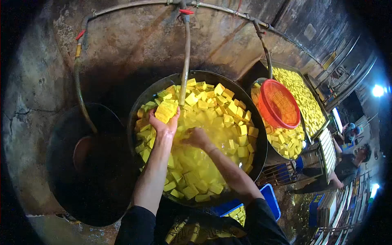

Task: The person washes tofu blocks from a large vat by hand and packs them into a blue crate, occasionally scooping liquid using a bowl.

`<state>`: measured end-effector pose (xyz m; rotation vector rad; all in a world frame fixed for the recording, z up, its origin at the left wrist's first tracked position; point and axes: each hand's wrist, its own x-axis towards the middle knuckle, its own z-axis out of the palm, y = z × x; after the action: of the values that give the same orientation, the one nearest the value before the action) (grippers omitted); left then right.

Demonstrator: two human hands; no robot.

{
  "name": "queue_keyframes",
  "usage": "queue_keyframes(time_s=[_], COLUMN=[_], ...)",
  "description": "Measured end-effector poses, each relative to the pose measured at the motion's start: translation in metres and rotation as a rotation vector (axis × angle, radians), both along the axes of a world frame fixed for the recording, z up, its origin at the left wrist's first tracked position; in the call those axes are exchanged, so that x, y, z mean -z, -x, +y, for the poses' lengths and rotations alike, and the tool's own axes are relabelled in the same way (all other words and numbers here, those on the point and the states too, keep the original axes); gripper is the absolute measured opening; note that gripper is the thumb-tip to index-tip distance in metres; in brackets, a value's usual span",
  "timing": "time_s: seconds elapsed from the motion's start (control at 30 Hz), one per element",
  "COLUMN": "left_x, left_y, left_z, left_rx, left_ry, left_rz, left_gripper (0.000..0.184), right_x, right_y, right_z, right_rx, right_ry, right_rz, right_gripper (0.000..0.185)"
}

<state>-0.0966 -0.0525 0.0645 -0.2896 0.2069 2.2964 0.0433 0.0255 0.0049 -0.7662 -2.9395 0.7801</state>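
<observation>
Position note, left hand against right. We have the yellow piece point(166, 111) up in the left hand point(165, 127), above the contents of the round dark vat point(263, 143) and toward its left side. The left palm is turned upward; its fingers are bent around the piece, which sits on them and shows above. We cannot tell whether it is one block or several pressed together.

The right hand point(197, 138) is low over the cloudy yellow liquid point(212, 163), right of the left wrist and apart from it. Its fingers are curled in, narrow, tips toward the left arm; we cannot tell whether they hold anything or touch the liquid.

Key relation, in our judgement: from the right fingers, the piece lies leftward and farther from the body, across a modest gap. The left hand is nearer, being in contact. The piece looks tilted; its outline is nearly as broad as long, so we record no firm long axis.

The grey hose point(185, 65) hangs with its lower end just right of the piece. Loose yellow blocks point(232, 108) crowd the vat's far and right sides.
</observation>
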Motion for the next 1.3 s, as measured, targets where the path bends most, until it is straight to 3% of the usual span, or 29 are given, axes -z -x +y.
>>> queue_keyframes(time_s=[0.03, 0.1, 0.17, 0.2, 0.23, 0.3, 0.37, 0.43, 0.5, 0.53, 0.63, 0.67, 0.7, 0.77, 0.83, 0.9, 0.93, 0.97, 1.03, 1.07, 1.1, 1.17, 1.23, 1.3], left_x=[0.002, 0.005, 0.016, 0.023, 0.027, 0.023, 0.023, 0.02, 0.02, 0.051, 0.031, 0.028, 0.025, 0.017, 0.016, 0.012, 0.017, -0.003, -0.037, -0.037, -0.036, -0.07, -0.053, -0.034], left_y=[0.001, 0.005, 0.009, 0.01, 0.01, 0.0, -0.013, -0.03, -0.05, -0.053, -0.087, -0.097, -0.106, -0.124, -0.147, -0.172, -0.185, -0.2, -0.234, -0.248, -0.273, -0.328, -0.397, -0.463], left_z=[-0.002, -0.008, -0.01, -0.009, -0.008, -0.008, -0.001, 0.014, 0.022, 0.039, 0.039, 0.04, 0.042, 0.046, 0.052, 0.06, 0.066, 0.063, 0.056, 0.058, 0.055, 0.061, 0.075, 0.065], left_rx=[-0.008, -0.021, -0.026, -0.019, -0.008, 0.028, 0.119, 0.125, 0.187, 0.255, 0.454, 0.485, 0.51, 0.531, 0.551, 0.561, 0.556, 0.586, 0.689, 0.824, 0.831, 0.894, 0.772, 0.797], left_ry=[-0.005, 0.001, 0.009, 0.029, 0.047, 0.016, 0.091, 0.084, 0.246, 0.148, -0.03, -0.039, -0.03, 0.043, 0.05, -0.089, -0.067, -0.059, -0.032, 0.001, -0.029, 0.084, 0.271, 0.402], left_rz=[0.001, 0.013, 0.001, 0.043, 0.084, 0.081, 0.173, 0.097, 0.139, 0.12, 0.088, 0.004, -0.003, -0.055, 0.041, 0.149, 0.059, 0.062, 0.082, 0.118, 0.309, 0.568, 0.937, 1.369], left_gripper=[0.039, 0.042, 0.043, 0.043, 0.044, 0.045, 0.044, 0.039, 0.034, 0.031, 0.031, 0.033, 0.033, 0.023, 0.027, 0.03, 0.032, 0.032, 0.029, 0.028, 0.048, 0.044, 0.054, 0.07], right_x=[0.008, 0.018, 0.04, 0.003, -0.023, -0.061, -0.096, -0.12, -0.14, -0.151, -0.141, -0.143, -0.148, -0.161, -0.165, -0.165, -0.159, -0.162, -0.169, -0.17, -0.172, -0.177, -0.184, -0.144], right_y=[0.009, 0.014, 0.005, -0.004, -0.015, -0.036, -0.049, -0.056, -0.063, -0.065, -0.072, -0.076, -0.084, -0.1, -0.113, -0.128, -0.141, -0.155, -0.192, -0.215, -0.243, -0.302, -0.362, -0.422], right_z=[-0.006, -0.007, 0.014, 0.02, 0.012, -0.004, -0.004, -0.001, -0.002, -0.005, 0.0, -0.003, -0.003, -0.008, -0.017, -0.024, -0.016, -0.015, -0.012, -0.004, -0.003, -0.019, -0.042, -0.059], right_rx=[-0.06, 0.008, -0.149, -0.689, -0.694, 0.017, 0.019, 0.04, 0.106, 0.136, 0.051, 0.138, 0.166, 0.441, 0.44, 0.306, 0.38, 0.412, 0.558, 0.571, 0.577, 0.383, 0.634, 0.66], right_ry=[-0.122, -0.018, 0.214, -0.332, -0.338, 0.955, 0.846, 0.74, 0.567, 0.502, 0.358, 0.064, 0.068, 0.721, 0.656, 0.006, -0.032, -0.032, -0.282, -0.117, 0.107, 0.935, 0.936, 0.994], right_rz=[0.097, 0.001, 0.18, 0.305, 0.301, 0.464, 0.448, 0.437, 0.4, 0.384, 0.618, 0.497, 0.493, 0.534, 0.598, 0.698, 0.583, 0.588, 0.497, 0.465, 0.454, 0.915, 0.859, 1.21], right_gripper=[0.026, 0.024, 0.027, 0.022, 0.022, 0.024, 0.026, 0.029, 0.036, 0.04, 0.035, 0.036, 0.036, 0.036, 0.036, 0.032, 0.054, 0.054, 0.091, 0.117, 0.111, 0.096, 0.081, 0.069])
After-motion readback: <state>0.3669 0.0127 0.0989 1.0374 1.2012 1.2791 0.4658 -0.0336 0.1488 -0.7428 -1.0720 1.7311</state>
